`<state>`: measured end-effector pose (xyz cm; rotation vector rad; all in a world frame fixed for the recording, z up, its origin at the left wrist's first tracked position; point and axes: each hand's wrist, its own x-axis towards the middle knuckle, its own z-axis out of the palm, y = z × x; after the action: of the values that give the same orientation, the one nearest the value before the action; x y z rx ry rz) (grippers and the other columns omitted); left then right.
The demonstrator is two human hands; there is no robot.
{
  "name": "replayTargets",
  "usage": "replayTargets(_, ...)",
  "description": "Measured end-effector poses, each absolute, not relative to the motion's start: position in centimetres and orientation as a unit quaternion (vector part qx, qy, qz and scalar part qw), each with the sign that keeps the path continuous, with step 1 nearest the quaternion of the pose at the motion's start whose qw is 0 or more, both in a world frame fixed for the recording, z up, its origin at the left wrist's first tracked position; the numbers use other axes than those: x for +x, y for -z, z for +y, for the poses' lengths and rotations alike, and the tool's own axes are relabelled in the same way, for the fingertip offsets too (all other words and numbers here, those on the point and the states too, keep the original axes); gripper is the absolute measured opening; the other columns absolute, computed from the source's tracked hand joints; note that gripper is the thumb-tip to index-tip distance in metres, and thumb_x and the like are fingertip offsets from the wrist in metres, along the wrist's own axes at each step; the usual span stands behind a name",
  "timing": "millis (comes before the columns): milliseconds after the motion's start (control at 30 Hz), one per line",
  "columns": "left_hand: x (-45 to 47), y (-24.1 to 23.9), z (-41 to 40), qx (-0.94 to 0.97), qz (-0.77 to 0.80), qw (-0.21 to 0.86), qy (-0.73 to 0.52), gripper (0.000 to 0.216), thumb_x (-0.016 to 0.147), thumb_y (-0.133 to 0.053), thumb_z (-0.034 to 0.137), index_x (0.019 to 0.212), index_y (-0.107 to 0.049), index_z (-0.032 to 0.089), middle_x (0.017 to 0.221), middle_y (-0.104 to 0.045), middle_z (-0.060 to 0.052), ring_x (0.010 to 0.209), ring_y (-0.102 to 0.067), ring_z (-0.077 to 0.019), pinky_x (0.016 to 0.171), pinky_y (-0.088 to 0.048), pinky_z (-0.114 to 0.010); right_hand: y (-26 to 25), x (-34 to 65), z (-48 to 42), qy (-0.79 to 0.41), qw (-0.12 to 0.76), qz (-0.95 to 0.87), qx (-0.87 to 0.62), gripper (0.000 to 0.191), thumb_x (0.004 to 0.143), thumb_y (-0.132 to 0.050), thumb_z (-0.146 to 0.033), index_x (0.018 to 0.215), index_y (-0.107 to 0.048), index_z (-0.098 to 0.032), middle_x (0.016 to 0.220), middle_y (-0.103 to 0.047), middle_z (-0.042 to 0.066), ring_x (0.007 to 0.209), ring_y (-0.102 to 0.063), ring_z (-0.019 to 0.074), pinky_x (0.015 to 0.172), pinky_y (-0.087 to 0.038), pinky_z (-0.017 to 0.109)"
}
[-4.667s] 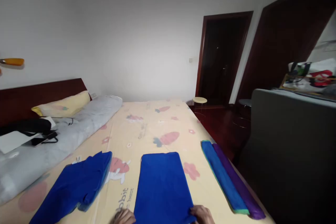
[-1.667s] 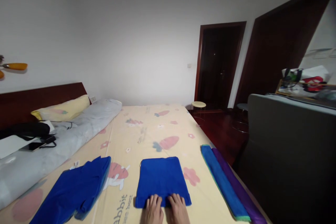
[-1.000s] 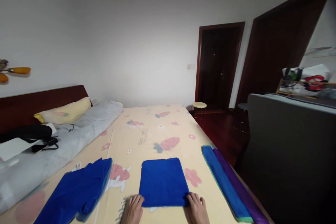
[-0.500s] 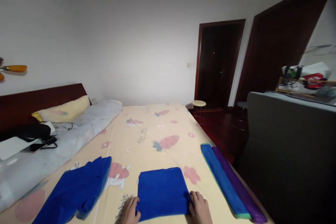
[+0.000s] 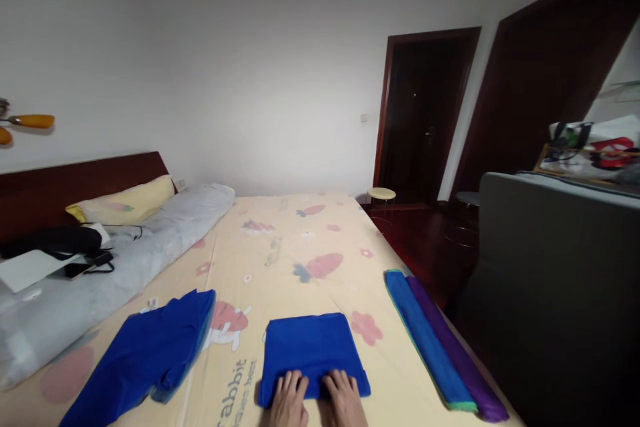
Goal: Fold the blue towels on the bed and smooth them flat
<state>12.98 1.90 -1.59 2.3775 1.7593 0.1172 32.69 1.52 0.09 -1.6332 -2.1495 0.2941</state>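
I stand at a bed (image 5: pixel 300 240) with a pale yellow sheet printed with carrots. Its dark wooden headboard (image 5: pixel 75 180) is against the white wall (image 5: pixel 240 67) on my left. A dark doorway (image 5: pixel 425 113) opens ahead, with a small round stool (image 5: pixel 381 194) before it on the reddish wooden floor (image 5: pixel 420 240). A grey sofa back (image 5: pixel 555 280) is at my right.

"abbit" on the bed sheet (image 5: pixel 280 260)

You get soft, dim, even light with faint shadows and no glare. The doorway (image 5: pixel 425 113) at two o'clock is dark; corners darken, edges bend, and detail stays slightly soft throughout.
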Motion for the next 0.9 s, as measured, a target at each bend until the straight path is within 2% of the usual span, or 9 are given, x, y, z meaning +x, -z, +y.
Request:
replayTargets(133, 7.9, -0.1, 1.2, 0.774, 0.627, 0.077, -0.026, 0.063, 0.077, -0.046, 0.017, 0.138, -0.048, 0.031, 0.146, -0.050, -0.001, 0.135, -0.043, -0.0242, 0.115, -0.031, -0.041, -0.3, 38.4, 1.0, -0.067, 0.240, -0.764, -0.596, 0.033, 0.079, -0.052, -0.022, 0.110, -0.061, -0.027, 0.111, -0.065, 0.005, 0.101, -0.055, 0.0239, 0.090, -0.034, 0.038)
replayTargets(267, 5.1, -1.0, 0.6, 0.766, 0.639, 0.041, -0.053, 0.062, 0.073, -0.049, 0.013, 0.132, -0.054, 0.033, 0.138, -0.058, -0.001, 0.129, -0.049, -0.0247, 0.111, -0.035, -0.041, -0.1, 41.3, 0.9, -0.058, 0.239, -0.769, -0.590, 0.035, 0.081, -0.052, -0.023, 0.114, -0.060, -0.030, 0.116, -0.065, 0.004, 0.102, -0.056, 0.0233, 0.088, -0.035, 0.037)
replayTargets(433, 5.4, -2.5, 1.1, 0.775, 0.620, 0.070, -0.097, 0.053, 0.071, -0.046, 0.008, 0.115, -0.063, 0.030, 0.128, -0.064, -0.002, 0.122, -0.053, -0.0238, 0.106, -0.037, -0.041, -1.1, 40.6, 1.7, -0.053, 0.225, -0.751, -0.619, 0.038, 0.071, -0.050, -0.013, 0.104, -0.062, -0.028, 0.125, -0.062, 0.004, 0.113, -0.052, 0.0261, 0.093, -0.033, 0.040)
replayTargets(500, 5.4, -3.0, 1.5, 0.775, 0.613, 0.088, -0.123, 0.045, 0.069, -0.045, 0.007, 0.104, -0.065, 0.029, 0.116, -0.068, -0.001, 0.113, -0.057, -0.0212, 0.102, -0.039, -0.037, -2.3, 40.4, 2.0, -0.070, 0.220, -0.751, -0.619, 0.032, 0.069, -0.048, -0.012, 0.094, -0.062, -0.025, 0.113, -0.066, 0.005, 0.106, -0.054, 0.0253, 0.093, -0.033, 0.040)
replayTargets(567, 5.2, -3.3, 1.9, 0.757, 0.627, 0.112, -0.148, 0.041, 0.069, -0.045, 0.006, 0.098, -0.064, 0.028, 0.104, -0.069, 0.001, 0.104, -0.060, -0.0175, 0.097, -0.041, -0.030, -3.4, 40.3, 2.2, -0.092, 0.219, -0.743, -0.626, 0.023, 0.072, -0.046, -0.015, 0.088, -0.060, -0.023, 0.094, -0.067, 0.004, 0.094, -0.056, 0.0232, 0.089, -0.035, 0.038)
replayTargets(633, 5.0, -3.4, 2.4, 0.729, 0.650, 0.139, -0.163, 0.040, 0.070, -0.045, 0.005, 0.097, -0.061, 0.027, 0.100, -0.069, 0.002, 0.102, -0.060, -0.0139, 0.095, -0.041, -0.024, -3.9, 40.5, 2.6, -0.113, 0.220, -0.724, -0.644, 0.020, 0.077, -0.043, -0.020, 0.087, -0.060, -0.023, 0.086, -0.066, 0.004, 0.086, -0.057, 0.0220, 0.085, -0.036, 0.036)
replayTargets(733, 5.2, -3.5, 2.9, 0.695, 0.686, 0.149, -0.158, 0.039, 0.073, -0.044, 0.004, 0.102, -0.061, 0.025, 0.104, -0.068, 0.001, 0.105, -0.060, -0.0114, 0.095, -0.039, -0.020, -3.2, 40.7, 3.3, -0.120, 0.225, -0.701, -0.666, 0.028, 0.081, -0.042, -0.023, 0.102, -0.060, -0.022, 0.093, -0.068, 0.006, 0.090, -0.059, 0.0228, 0.085, -0.038, 0.037)
replayTargets(833, 6.0, -3.7, 3.1, 0.673, 0.724, 0.085, -0.126, 0.036, 0.078, -0.046, 0.011, 0.107, -0.063, 0.021, 0.110, -0.068, -0.005, 0.110, -0.059, -0.0173, 0.098, -0.039, -0.028, -1.8, 40.6, 4.1, -0.084, 0.241, -0.686, -0.681, 0.030, 0.084, -0.043, -0.024, 0.108, -0.060, -0.020, 0.101, -0.068, 0.009, 0.098, -0.060, 0.0260, 0.085, -0.039, 0.039)
replayTargets(900, 6.8, -3.6, 3.1, 0.674, 0.729, 0.025, -0.122, 0.041, 0.078, -0.046, 0.013, 0.114, -0.063, 0.021, 0.118, -0.066, -0.008, 0.116, -0.057, -0.0220, 0.101, -0.039, -0.035, -1.2, 40.2, 4.3, -0.051, 0.265, -0.685, -0.677, 0.030, 0.083, -0.043, -0.019, 0.108, -0.060, -0.021, 0.105, -0.066, 0.009, 0.099, -0.059, 0.0259, 0.084, -0.040, 0.039)
